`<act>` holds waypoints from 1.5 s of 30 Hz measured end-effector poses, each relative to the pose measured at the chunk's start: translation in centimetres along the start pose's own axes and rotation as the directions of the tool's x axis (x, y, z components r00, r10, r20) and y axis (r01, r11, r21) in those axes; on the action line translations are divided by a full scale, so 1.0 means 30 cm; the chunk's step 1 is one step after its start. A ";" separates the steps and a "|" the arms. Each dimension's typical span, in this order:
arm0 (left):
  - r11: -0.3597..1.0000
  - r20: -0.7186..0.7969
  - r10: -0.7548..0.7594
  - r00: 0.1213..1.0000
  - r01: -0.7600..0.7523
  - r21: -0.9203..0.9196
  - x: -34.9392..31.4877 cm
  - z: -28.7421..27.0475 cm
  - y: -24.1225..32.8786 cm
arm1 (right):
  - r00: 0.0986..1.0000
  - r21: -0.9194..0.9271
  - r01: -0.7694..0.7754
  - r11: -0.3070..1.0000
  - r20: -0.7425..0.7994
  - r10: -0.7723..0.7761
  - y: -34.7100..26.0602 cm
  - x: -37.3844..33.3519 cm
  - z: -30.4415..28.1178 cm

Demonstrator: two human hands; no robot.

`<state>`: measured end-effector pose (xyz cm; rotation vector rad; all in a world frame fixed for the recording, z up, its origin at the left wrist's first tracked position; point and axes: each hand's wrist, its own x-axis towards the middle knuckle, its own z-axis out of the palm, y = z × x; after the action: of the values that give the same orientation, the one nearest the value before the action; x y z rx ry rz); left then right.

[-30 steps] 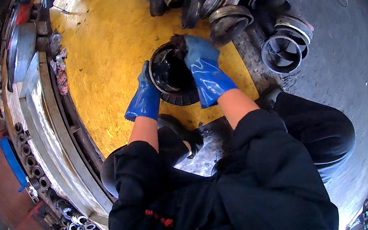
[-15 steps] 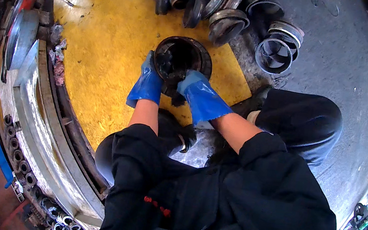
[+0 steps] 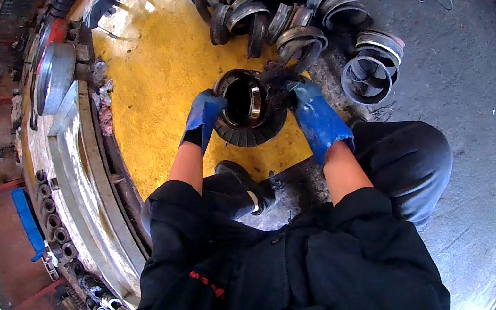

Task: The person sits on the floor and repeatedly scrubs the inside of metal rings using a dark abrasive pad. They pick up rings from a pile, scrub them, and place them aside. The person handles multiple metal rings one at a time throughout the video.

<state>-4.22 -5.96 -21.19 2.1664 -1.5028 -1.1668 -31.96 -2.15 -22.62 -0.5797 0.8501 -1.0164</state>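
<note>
Both gloved hands grip 1 dark flanged metal ring (image 3: 247,108) on the yellow floor (image 3: 150,74): left hand (image 3: 204,117) clasps its near rim, right hand (image 3: 312,110) its far edge. Risk: greasy gloves slipping, ring dropping onto the shoe (image 3: 245,184).

A heap of dark metal rings (image 3: 265,2) lies on the yellow floor (image 3: 151,68) just beyond the hands. A short stack of rings (image 3: 372,64) stands on grey concrete (image 3: 468,73) beyond the right hand. A curved metal rail (image 3: 83,174) runs left of the hands.
</note>
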 end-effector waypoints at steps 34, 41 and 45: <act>0.497 0.046 0.147 0.988 -0.034 -0.867 -0.074 0.353 -0.024 | 0.875 -0.620 0.484 0.617 0.321 -0.363 -0.198 0.131 0.174; -0.409 0.278 0.033 0.960 0.267 -0.873 -0.065 0.380 -0.038 | 0.886 -0.923 0.365 -0.123 0.385 -0.259 0.004 0.064 0.329; -0.673 0.139 0.169 0.976 0.217 -0.707 0.017 0.471 -0.153 | 0.716 -0.795 0.574 -0.196 0.604 -0.350 0.091 0.141 0.409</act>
<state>-11.42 -1.27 -33.32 0.3318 0.3937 -1.6077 -19.31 -4.35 -19.28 -2.4623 1.1527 -0.8077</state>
